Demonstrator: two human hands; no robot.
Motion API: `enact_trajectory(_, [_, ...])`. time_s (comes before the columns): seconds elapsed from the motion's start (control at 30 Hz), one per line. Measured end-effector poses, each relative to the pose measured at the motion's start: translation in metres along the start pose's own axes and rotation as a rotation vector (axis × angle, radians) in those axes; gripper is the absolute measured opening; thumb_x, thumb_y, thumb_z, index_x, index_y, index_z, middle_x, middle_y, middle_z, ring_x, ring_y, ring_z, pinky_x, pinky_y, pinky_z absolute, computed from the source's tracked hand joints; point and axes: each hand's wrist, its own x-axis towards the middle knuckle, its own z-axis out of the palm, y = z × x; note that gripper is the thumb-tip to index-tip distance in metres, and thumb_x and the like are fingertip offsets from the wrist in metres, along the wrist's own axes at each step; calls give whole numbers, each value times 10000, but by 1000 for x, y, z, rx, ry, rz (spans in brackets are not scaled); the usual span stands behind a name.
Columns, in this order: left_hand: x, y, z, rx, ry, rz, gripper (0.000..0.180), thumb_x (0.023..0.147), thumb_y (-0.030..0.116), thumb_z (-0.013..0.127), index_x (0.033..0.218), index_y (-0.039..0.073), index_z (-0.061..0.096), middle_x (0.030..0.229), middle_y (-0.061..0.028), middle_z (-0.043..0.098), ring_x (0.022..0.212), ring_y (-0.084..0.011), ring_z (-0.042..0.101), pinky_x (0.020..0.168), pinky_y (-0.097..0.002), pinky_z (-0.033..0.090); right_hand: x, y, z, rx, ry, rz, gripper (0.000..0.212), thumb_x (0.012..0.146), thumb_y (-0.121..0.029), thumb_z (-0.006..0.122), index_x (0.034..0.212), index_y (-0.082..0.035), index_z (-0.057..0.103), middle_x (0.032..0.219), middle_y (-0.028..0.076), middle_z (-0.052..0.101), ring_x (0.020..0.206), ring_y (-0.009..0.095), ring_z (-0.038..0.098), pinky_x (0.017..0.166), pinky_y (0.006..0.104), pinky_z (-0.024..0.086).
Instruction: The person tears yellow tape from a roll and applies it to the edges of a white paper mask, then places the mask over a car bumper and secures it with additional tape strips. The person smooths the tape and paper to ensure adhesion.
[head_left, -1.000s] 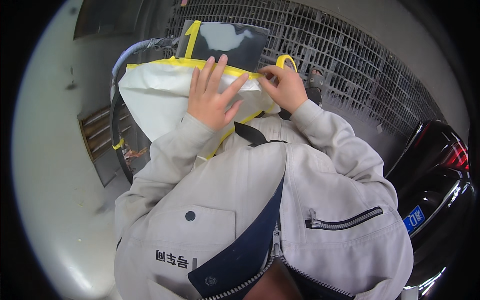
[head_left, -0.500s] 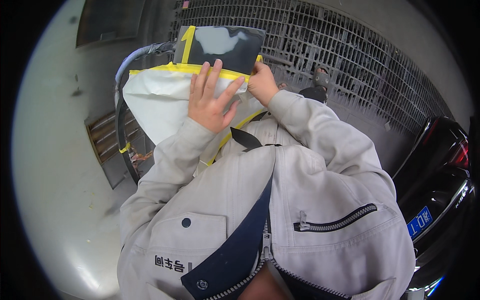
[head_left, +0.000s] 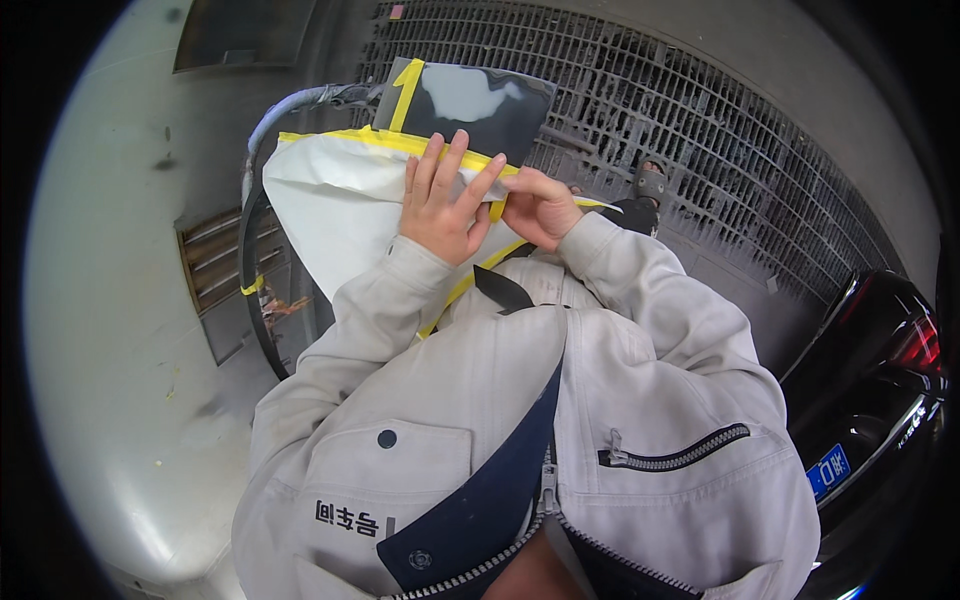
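Observation:
A dark panel (head_left: 500,125) with a pale grey patch (head_left: 465,93) stands in front of me, a strip of yellow masking tape (head_left: 405,95) running up its left part. White masking paper (head_left: 335,205) hangs from its lower edge, bordered by more yellow tape (head_left: 350,135). My left hand (head_left: 440,208) lies flat on the paper with its fingers spread, fingertips at the taped border. At the paper's right end, my right hand (head_left: 542,210) has its fingers curled in a pinch at the taped edge. Its grip is partly hidden behind the left index finger.
A curved, wrapped bar (head_left: 250,150) rises left of the paper. Floor grating (head_left: 700,140) spans the far side, with a sandalled foot (head_left: 650,182) at its near edge. A black car (head_left: 870,380) stands at the right. A slatted opening (head_left: 225,255) is at the left.
My right hand has shifted from the panel's lower right corner down and toward my left hand, and its palm has turned into view. The whole view has shifted slightly.

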Motion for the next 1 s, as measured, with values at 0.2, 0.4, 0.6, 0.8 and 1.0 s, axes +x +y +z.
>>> enact_trajectory(0.2, [-2, 11, -17, -281, 51, -93, 786, 858, 83, 760, 1614, 120, 549, 1728, -197, 422, 1602, -454, 385, 1287, -604, 323, 10, -5, 10, -215, 52, 76, 424, 976, -109, 845, 1318, 75, 674, 1357, 156, 729, 1316, 249, 670, 1190, 425, 486])
enact_trajectory(0.4, [-43, 26, -31, -963, -130, -778, 561, 1004, 159, 746, 1513, 11, 561, 1536, -174, 599, 1387, -277, 586, 1113, -429, 484, 19, -9, 9, -194, 109, 94, 446, 967, -34, 832, 1364, 85, 665, 1385, 186, 728, 1292, 275, 706, 1168, 428, 527])
enact_trajectory(0.6, [-36, 25, 27, -1964, 219, -1160, 603, 1094, 504, 691, 1543, 130, 544, 1515, -50, 614, 1425, -216, 536, 1172, -428, 420, 14, -14, 8, -296, 47, 104, 497, 992, -117, 784, 1463, -20, 659, 1481, 109, 703, 1414, 273, 619, 1265, 460, 394])
enact_trajectory(0.8, [-3, 17, 64, -2396, 746, -1075, 578, 1035, 386, 777, 1514, 142, 564, 1435, -59, 670, 1345, -298, 617, 1187, -521, 466, 9, -22, 18, -341, 79, 112, 498, 982, -147, 807, 1449, -29, 682, 1477, 88, 710, 1401, 257, 621, 1260, 445, 386])
enact_trajectory(1.0, [0, 14, 67, -2583, 831, -1144, 516, 1017, 218, 780, 1484, 103, 592, 1394, -87, 690, 1306, -317, 649, 1163, -511, 500, 5, -29, 22, -384, 200, 172, 487, 990, -125, 785, 1437, 30, 669, 1492, 113, 697, 1422, 269, 611, 1263, 444, 395])
